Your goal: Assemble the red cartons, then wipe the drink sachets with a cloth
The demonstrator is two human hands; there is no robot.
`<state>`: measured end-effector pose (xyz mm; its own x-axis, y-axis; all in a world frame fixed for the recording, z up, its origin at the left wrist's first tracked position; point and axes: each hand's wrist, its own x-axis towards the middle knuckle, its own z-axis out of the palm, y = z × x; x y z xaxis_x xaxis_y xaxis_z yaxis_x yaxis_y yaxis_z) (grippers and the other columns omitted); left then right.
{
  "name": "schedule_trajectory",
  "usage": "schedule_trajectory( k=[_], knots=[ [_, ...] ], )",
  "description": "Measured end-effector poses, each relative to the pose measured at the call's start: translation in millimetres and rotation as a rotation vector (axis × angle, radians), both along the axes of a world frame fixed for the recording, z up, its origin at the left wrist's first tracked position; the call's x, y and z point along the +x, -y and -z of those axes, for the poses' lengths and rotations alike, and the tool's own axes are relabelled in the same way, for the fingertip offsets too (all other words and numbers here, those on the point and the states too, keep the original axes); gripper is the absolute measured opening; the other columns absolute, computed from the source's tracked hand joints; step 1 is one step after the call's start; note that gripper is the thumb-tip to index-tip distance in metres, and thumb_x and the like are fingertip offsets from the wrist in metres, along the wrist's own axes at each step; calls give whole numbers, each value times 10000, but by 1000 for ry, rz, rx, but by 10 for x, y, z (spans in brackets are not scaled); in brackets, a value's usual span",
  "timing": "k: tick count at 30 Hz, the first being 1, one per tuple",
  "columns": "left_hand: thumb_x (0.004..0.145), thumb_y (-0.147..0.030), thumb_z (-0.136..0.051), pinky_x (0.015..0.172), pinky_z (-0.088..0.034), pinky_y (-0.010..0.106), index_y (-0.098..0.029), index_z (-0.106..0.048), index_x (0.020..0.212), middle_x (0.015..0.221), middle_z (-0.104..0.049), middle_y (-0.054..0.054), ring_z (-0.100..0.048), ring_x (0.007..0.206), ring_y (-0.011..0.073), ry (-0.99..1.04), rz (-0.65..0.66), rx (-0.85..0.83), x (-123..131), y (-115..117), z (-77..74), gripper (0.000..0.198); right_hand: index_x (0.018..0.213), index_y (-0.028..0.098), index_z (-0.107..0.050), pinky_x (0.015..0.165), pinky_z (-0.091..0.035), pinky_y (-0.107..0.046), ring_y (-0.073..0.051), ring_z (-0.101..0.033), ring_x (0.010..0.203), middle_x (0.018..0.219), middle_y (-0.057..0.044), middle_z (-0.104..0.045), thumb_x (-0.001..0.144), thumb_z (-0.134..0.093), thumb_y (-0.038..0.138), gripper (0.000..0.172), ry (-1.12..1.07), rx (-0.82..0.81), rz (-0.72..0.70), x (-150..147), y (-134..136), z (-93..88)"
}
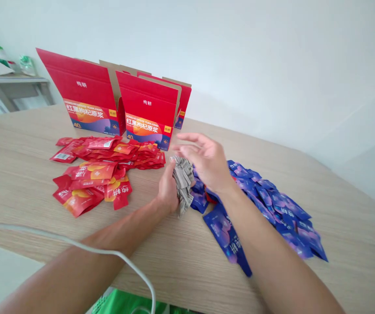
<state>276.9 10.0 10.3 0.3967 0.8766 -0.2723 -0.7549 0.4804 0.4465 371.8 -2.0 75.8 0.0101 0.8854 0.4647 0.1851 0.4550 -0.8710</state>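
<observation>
Clasped by the left hand (168, 188) is a crumpled grey-striped bundle (183, 179), near the unclenched right hand (209, 160).

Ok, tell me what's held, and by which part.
The left hand grips a crinkled, grey-and-white striped bundle by its left side; the right hand appears empty.

We see glossy, plastic-looking red pouches (91, 171) at nine o'clock, satiny blue pouches (271, 203) at four, a crinkled striped bundle (183, 179) at the centre, smooth card boxes (135, 102) at ten, and a matt wood-grain tabletop (181, 255) towards six.
</observation>
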Motion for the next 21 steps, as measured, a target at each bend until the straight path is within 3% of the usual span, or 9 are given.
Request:
schedule_trajectory(
  k=[2, 4, 7, 9, 12, 16, 18, 20, 21],
  knots=[
    [1091, -463, -488, 771, -669, 355, -126, -768, 1145, 944, -803, 117, -799, 875, 249, -55, 41, -16, -8, 9, -59, 442, 1162, 201, -719, 1010, -637, -464, -257, -801, 1066, 1163, -91, -810, 938, -699, 333, 260, 171, 70, 278, 545, 75, 68],
    [1097, -474, -462, 771, -681, 377, -135, -763, 1159, 941, -811, 121, -807, 869, 258, -95, 54, -17, -11, 30, -103, 457, 1156, 163, -724, 1012, -621, -510, -306, -796, 1071, 1167, -144, -810, 919, -689, 248, 255, 492, -42, 560, 987, 140, 236],
    [1100, -442, -456, 777, -691, 382, -137, -754, 1167, 937, -816, 111, -807, 840, 245, -110, 28, 3, 1, 69, -132, 432, 1249, 138, -722, 1049, -586, -503, -365, -758, 1190, 1258, -189, -789, 911, -756, 249, 357, 973, -287, 633, 1335, 228, 552],
    [1098, -426, -462, 793, -695, 382, -137, -757, 1160, 950, -819, 108, -807, 841, 240, -106, 15, 16, 16, 91, -132, 418, 1278, 142, -718, 1022, -588, -465, -369, -756, 1192, 1266, -184, -790, 930, -767, 278, 377, 1085, -352, 595, 1385, 265, 711],
    [1095, -423, -469, 815, -696, 385, -132, -767, 1139, 961, -821, 117, -811, 870, 246, -105, 14, 28, 28, 108, -118, 419, 1307, 128, -706, 960, -590, -457, -386, -776, 1120, 1187, -199, -807, 960, -721, 269, 375, 1107, -370, 620, 1356, 275, 790],
    [1090, -427, -474, 846, -696, 405, -138, -772, 1140, 965, -825, 121, -815, 900, 255, -102, 10, 58, 10, 94, -114, 418, 1332, 101, -695, 902, -582, -467, -393, -798, 996, 1043, -217, -819, 996, -536, 145, 374, 1114, -379, 692, 1387, 266, 696],
    [1088, -413, -471, 867, -694, 419, -138, -768, 1161, 977, -829, 118, -815, 915, 257, -98, -9, 69, -4, 81, -127, 411, 1402, 94, -648, 914, -579, -475, -385, -796, 1001, 1075, -223, -814, 992, -468, 111, 448, 1097, -363, 755, 1422, 272, 640],
    [1088, -425, -456, 890, -691, 438, -138, -768, 1174, 970, -829, 120, -815, 947, 270, -95, -2, 68, -11, 78, -147, 432, 1468, 116, -590, 913, -592, -471, -355, -796, 998, 1115, -199, -811, 994, -454, 138, 494, 893, -281, 843, 1395, 281, 620],
    [1087, -439, -449, 901, -688, 448, -142, -768, 1176, 961, -829, 118, -814, 968, 279, -89, 2, 69, -9, 83, -155, 445, 1488, 137, -566, 891, -608, -463, -333, -799, 969, 1104, -172, -813, 995, -466, 170, 504, 691, -209, 846, 1336, 285, 629]
  ],
)
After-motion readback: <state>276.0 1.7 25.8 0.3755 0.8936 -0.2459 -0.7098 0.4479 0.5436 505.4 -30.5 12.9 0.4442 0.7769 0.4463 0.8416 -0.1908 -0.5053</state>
